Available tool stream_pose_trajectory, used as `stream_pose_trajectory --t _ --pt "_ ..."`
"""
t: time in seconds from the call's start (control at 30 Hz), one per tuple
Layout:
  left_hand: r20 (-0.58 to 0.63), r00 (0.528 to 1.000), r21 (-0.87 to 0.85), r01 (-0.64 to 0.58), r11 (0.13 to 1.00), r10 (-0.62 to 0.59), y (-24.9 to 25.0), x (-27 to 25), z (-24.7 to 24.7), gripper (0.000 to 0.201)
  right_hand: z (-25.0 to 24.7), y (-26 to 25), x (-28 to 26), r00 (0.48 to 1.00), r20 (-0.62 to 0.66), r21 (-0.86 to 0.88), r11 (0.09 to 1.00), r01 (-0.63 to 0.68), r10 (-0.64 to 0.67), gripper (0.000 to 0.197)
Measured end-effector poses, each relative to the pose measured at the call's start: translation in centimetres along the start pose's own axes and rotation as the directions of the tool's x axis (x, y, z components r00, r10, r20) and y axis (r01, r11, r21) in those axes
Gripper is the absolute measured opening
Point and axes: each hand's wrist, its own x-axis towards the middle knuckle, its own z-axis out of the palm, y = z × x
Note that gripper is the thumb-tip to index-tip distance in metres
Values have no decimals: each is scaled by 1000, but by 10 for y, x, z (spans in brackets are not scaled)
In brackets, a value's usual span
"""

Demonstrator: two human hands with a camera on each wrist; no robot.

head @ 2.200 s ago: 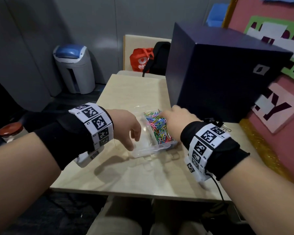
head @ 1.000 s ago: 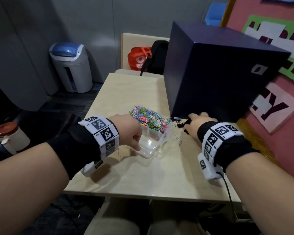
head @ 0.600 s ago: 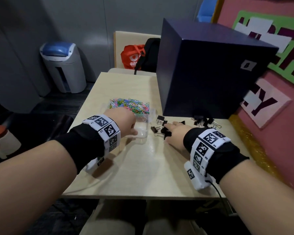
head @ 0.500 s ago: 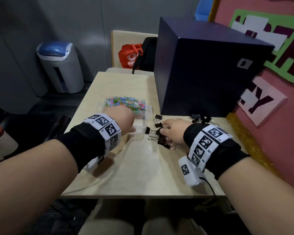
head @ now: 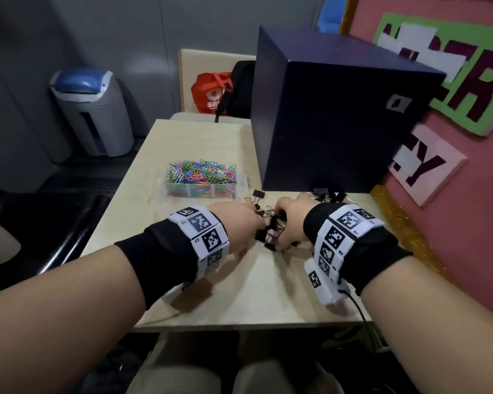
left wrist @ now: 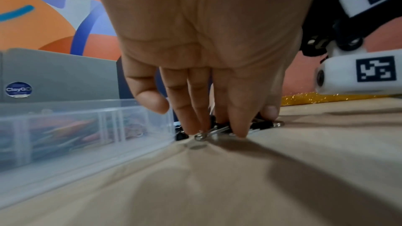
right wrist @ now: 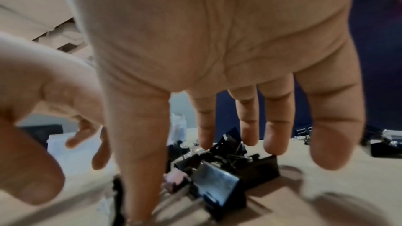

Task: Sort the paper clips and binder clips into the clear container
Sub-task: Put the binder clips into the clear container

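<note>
The clear container [head: 241, 185] stands at mid-table, its back compartments heaped with coloured paper clips [head: 201, 172]. A pile of black binder clips [head: 268, 233] lies just in front of it, between my two hands. My left hand [head: 239, 226] has its fingers straight down and presses on the pile's left side [left wrist: 259, 125]. My right hand [head: 285, 226] is spread over the binder clips [right wrist: 228, 166] from the right, fingers extended, thumb down at the table. Neither hand lifts a clip. More binder clips [head: 329, 194] lie against the dark box.
A large dark blue box [head: 333, 118] fills the table's back right. A single binder clip [head: 258, 193] lies by the container's right corner. A gold glitter strip [head: 396, 220] edges the table at the pink wall. Bare tabletop [head: 254, 288] lies near me.
My left hand has left the container and come right to the binder clips. My right hand has drawn clips from beside the box toward the table's middle.
</note>
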Motion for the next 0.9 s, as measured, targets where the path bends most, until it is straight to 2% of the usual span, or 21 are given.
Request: stream_pose_trajectory --t 0.2,0.3,0.37,0.47,0.53,0.67,0.9 --pt "4 997 20 72 997 -72 -10 -5 2 36 -1 3 3 996 -84 -44 999 -20 16 48" --pt "16 995 36 100 994 -100 -11 -6 1 30 -8 -5 -6 981 -148 -88 990 114 -126 31" --pt "4 995 45 103 994 -104 -11 -7 1 28 -8 -15 -13 969 -87 -100 970 222 -231 23" --pt "-5 994 69 113 991 -113 -11 -8 1 27 2 -31 -14 958 -16 -148 948 281 -286 30" --pt "-3 991 75 133 988 -133 -12 -12 1 26 9 -38 -9 959 -32 -176 946 270 -280 33" --pt "-9 984 56 177 983 -177 -19 -19 3 27 11 -50 -3 959 -59 -219 941 258 -277 26" --pt "3 967 -1 256 967 -256 -34 -28 9 30 12 -66 1 942 -87 -170 937 306 -324 25"
